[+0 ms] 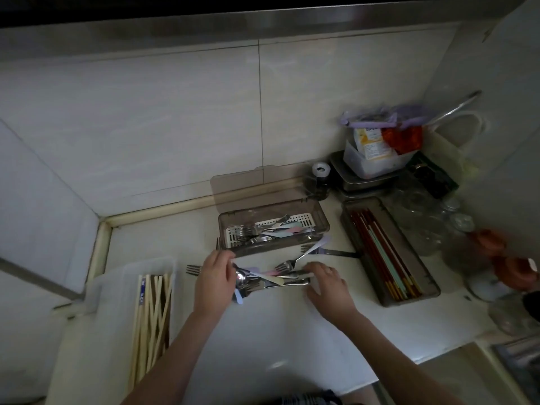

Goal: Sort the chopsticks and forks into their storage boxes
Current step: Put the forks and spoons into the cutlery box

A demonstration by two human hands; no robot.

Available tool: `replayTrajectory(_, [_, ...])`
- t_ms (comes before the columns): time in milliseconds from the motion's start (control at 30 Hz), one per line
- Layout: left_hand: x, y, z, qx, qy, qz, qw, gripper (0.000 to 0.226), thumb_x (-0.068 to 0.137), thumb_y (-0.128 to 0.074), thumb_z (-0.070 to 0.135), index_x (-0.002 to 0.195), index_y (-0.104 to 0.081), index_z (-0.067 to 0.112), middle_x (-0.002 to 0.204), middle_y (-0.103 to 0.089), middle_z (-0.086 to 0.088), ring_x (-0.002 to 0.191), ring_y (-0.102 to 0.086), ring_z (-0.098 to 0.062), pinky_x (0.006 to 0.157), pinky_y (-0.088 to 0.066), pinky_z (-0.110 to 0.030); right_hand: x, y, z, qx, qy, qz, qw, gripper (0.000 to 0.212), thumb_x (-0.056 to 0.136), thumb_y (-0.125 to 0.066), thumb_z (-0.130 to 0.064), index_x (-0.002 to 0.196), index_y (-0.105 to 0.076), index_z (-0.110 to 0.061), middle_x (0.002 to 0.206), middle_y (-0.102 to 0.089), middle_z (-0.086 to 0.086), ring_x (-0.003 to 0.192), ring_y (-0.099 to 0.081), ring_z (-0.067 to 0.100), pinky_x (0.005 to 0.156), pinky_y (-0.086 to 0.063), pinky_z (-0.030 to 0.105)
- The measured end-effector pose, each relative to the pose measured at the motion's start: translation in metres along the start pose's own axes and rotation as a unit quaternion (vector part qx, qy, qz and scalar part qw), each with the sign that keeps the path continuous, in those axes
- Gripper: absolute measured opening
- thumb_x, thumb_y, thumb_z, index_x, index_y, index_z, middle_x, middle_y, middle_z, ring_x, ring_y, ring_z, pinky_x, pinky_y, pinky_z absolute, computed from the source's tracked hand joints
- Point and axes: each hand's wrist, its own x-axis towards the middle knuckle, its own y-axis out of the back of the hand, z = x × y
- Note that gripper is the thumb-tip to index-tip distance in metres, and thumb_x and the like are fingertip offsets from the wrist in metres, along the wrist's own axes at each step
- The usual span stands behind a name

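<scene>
- Head view: a white bench [292, 331] set in a tiled corner, dimly lit.
- The left hand [214, 276] and the right hand [327, 283] press in from either side on a loose bundle of forks [270, 280] lying on the bench between them. Both hands have their fingers curled against the ends of the bundle, gathering it. Some handles in the bundle are pastel: pink, cream and pale blue.
- One stray fork [193, 269] lies on the bench just left of the left hand, tines showing.
- Another fork with a pale lilac handle [309, 252] lies tilted behind the bundle, near the front wall of the cutlery box.
- The smoky clear cutlery box [273, 229] stands behind the hands, lid up against the wall. It has a white slotted insert and already holds forks and pastel handles.
- To the right, a long smoky tray [390, 252] holds red-brown and pale green chopsticks [380, 247].
- At left, a frosted white box [117, 302] holds pale wooden chopsticks [152, 317]. One bears a blue mark, too small to read.
- In the back right corner, stacked containers carry a yellow-and-white packet [371, 143]. Its print is too blurred to read.
- Glass jars [423, 217] stand nearby.
</scene>
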Motion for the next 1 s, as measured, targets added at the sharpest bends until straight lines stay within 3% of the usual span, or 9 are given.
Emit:
replayTrajectory(133, [-0.02, -0.015, -0.018, -0.002, 0.056, -0.06, 0.997, 0.024, 0.089, -0.06, 0.019, 0.111, -0.061, 0.011, 0.108, -0.058, -0.006, 0.098, -0.054, -0.022, 0.08, -0.047, -0.03, 0.019, -0.006, -0.023, -0.05, 0.043, -0.061, 0.996, 0.05, 0.091, -0.053, -0.025, 0.138, -0.039, -0.033, 0.147, -0.038, -0.009, 0.133, -0.035, 0.017, 0.104, -0.03, 0.036])
replayTrajectory(233, [-0.021, -0.02, -0.024, -0.022, 0.074, -0.085, 0.993, 0.019, 0.09, -0.059, 0.024, 0.102, -0.066, 0.012, 0.094, -0.063, -0.005, 0.083, -0.056, -0.015, 0.072, -0.043, -0.023, 0.021, -0.014, -0.031, -0.075, 0.073, -0.098, 0.99, 0.053, 0.091, -0.053, -0.026, 0.141, -0.037, -0.034, 0.151, -0.032, -0.009, 0.139, -0.028, 0.014, 0.11, -0.023, 0.036])
replayTrajectory(333, [-0.015, -0.02, -0.025, -0.071, 0.11, -0.101, 0.986, 0.015, 0.088, -0.063, 0.023, 0.094, -0.068, 0.01, 0.086, -0.069, -0.005, 0.071, -0.061, -0.012, 0.064, -0.047, -0.021, 0.012, -0.021, -0.034, -0.105, 0.072, -0.13, 0.983, 0.063, 0.092, -0.052, -0.027, 0.147, -0.024, -0.033, 0.157, -0.019, -0.009, 0.143, -0.021, 0.017, 0.112, -0.022, 0.039])
replayTrajectory(433, [-0.01, -0.024, -0.025, -0.054, 0.143, -0.127, 0.98, 0.019, 0.087, -0.064, 0.029, 0.087, -0.069, 0.01, 0.077, -0.068, -0.001, 0.064, -0.06, -0.009, 0.058, -0.046, -0.019, 0.006, -0.023, -0.033, -0.129, 0.058, -0.15, 0.978, 0.067, 0.092, -0.05, -0.027, 0.149, -0.015, -0.033, 0.159, -0.007, -0.01, 0.145, -0.011, 0.017, 0.11, -0.023, 0.041])
replayTrajectory(533, [-0.011, -0.033, -0.023, 0.014, 0.137, -0.113, 0.984, 0.026, 0.085, -0.063, 0.035, 0.081, -0.071, 0.011, 0.082, -0.063, -0.005, 0.084, -0.058, -0.021, 0.076, -0.047, -0.033, 0.004, -0.022, -0.033, -0.134, 0.048, -0.153, 0.978, 0.067, 0.092, -0.049, -0.027, 0.149, -0.015, -0.033, 0.159, -0.006, -0.007, 0.146, -0.007, 0.018, 0.112, -0.021, 0.043])
replayTrajectory(633, [-0.01, -0.033, -0.02, 0.067, 0.147, -0.114, 0.98, 0.029, 0.088, -0.055, 0.033, 0.085, -0.072, 0.01, 0.095, -0.057, -0.008, 0.102, -0.047, -0.025, 0.097, -0.029, -0.034, 0.001, -0.021, -0.032, -0.134, 0.049, -0.122, 0.982, 0.062, 0.093, -0.048, -0.029, 0.148, -0.02, -0.035, 0.158, -0.01, -0.008, 0.145, -0.012, 0.02, 0.113, -0.018, 0.042])
replayTrajectory(833, [-0.004, -0.008, -0.012, 0.077, 0.089, -0.166, 0.979, 0.032, 0.094, -0.039, 0.024, 0.08, -0.063, 0.007, 0.092, -0.055, -0.004, 0.092, -0.041, -0.02, 0.076, -0.033, -0.029, 0.002, -0.02, -0.042, -0.095, 0.13, -0.031, 0.986, 0.042, 0.093, -0.051, -0.026, 0.134, -0.049, -0.037, 0.146, -0.042, -0.01, 0.139, -0.03, 0.017, 0.107, -0.022, 0.041])
replayTrajectory(933, [-0.002, 0.002, -0.008, 0.008, 0.116, -0.186, 0.976, 0.032, 0.094, -0.04, 0.022, 0.07, -0.057, 0.008, 0.083, -0.057, -0.004, 0.087, -0.044, -0.021, 0.068, -0.034, -0.033, 0.004, -0.023, -0.047, -0.111, 0.155, 0.011, 0.982, 0.024, 0.089, -0.053, -0.027, 0.108, -0.067, -0.034, 0.11, -0.069, -0.007, 0.113, -0.059, 0.02, 0.099, -0.034, 0.041])
replayTrajectory(1000, [-0.002, 0.003, -0.012, -0.062, 0.137, -0.181, 0.972, 0.036, 0.095, -0.04, 0.022, 0.065, -0.058, 0.012, 0.075, -0.06, -0.001, 0.078, -0.052, -0.019, 0.068, -0.04, -0.035, 0.006, -0.019, -0.049, -0.127, 0.152, 0.029, 0.98, 0.023, 0.085, -0.051, -0.028, 0.095, -0.07, -0.035, 0.084, -0.07, -0.007, 0.084, -0.066, 0.021, 0.084, -0.043, 0.037])
